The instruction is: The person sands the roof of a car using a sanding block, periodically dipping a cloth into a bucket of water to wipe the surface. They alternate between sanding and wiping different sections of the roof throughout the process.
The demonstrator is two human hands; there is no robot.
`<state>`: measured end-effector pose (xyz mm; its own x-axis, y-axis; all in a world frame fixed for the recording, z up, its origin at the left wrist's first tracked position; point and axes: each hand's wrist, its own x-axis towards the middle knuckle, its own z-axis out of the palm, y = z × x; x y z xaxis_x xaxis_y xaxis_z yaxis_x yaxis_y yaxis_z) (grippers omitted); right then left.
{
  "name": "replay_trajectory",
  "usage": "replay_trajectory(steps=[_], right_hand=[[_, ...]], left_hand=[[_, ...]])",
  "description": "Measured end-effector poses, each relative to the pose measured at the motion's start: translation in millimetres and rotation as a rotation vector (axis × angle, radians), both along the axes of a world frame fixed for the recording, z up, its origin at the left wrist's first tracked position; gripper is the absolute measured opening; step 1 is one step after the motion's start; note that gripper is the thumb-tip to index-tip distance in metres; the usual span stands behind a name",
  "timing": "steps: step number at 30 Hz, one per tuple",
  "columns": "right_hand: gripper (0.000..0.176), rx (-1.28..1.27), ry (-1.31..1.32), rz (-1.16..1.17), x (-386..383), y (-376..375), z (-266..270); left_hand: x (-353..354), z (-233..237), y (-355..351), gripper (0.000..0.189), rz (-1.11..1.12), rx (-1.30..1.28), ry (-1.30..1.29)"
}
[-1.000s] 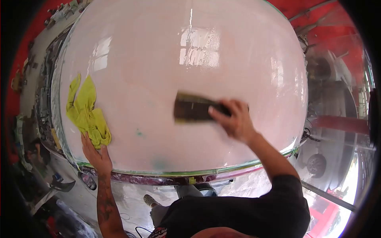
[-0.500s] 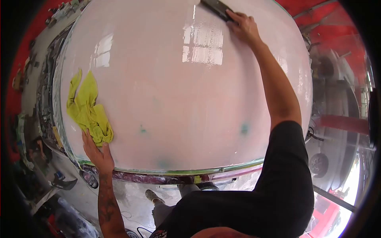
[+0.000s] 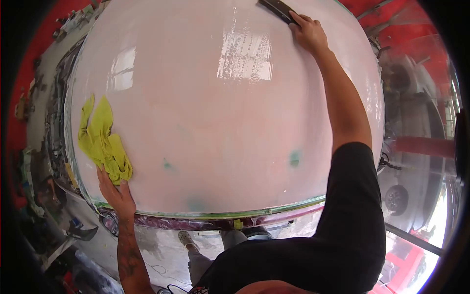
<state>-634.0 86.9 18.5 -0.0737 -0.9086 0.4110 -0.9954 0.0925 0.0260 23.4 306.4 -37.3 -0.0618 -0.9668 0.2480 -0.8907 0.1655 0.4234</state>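
A broad, wet, pale pink car panel spreads in front of me, with green patches showing through its coating. My right hand is closed around one end of a long black sanding block at the panel's far side, laid against the surface. On the near left, a crumpled yellow-green cloth lies on the panel. My left hand rests flat at the cloth's lower edge, fingertips touching it and thumb spread apart.
Masking tape runs along the panel's near edge, above a maroon body side. A grey car stands to the right. Exposed vehicle parts line the left side. My shod foot is on the floor below.
My right hand has shifted the sanding block to the right across the panel. The view has turned slightly; my left hand stays by the cloth.
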Motion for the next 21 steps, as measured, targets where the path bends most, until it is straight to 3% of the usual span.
replay_trajectory(steps=[2,4,8,10,13,18,19,21], right_hand=[[0.046,-0.004,-0.015,-0.085,15.5,2.2,-5.1],[0.048,-0.007,-0.070,0.104,38.7,44.0,-2.3],[0.058,0.190,-0.095,0.390,122.5,241.8,1.8],[0.060,0.323,-0.189,0.513,124.9,295.3,18.1],[0.064,0.252,-0.034,0.487,62.2,252.6,14.1],[0.046,-0.014,-0.060,0.080,-51.1,43.0,-6.3],[0.046,-0.027,-0.033,-0.006,-54.2,22.1,-11.5],[0.047,-0.028,-0.068,0.042,-40.0,45.0,-14.5]], left_hand=[[1.3,0.9,-1.6,0.067,-0.021,-0.006,0.009],[-1.8,0.9,-1.5,0.066,0.018,0.008,-0.001],[-2.9,1.9,-1.8,0.066,0.023,0.012,-0.011],[-3.3,1.0,-2.9,0.066,0.027,0.011,-0.007],[0.3,-2.7,-2.5,0.066,0.020,0.002,-0.015],[10.0,-9.8,-3.0,0.064,0.015,-0.024,-0.040],[9.5,-11.6,-1.3,0.064,0.006,-0.029,-0.033],[11.2,-11.5,-0.3,0.064,-0.002,-0.026,-0.024]])
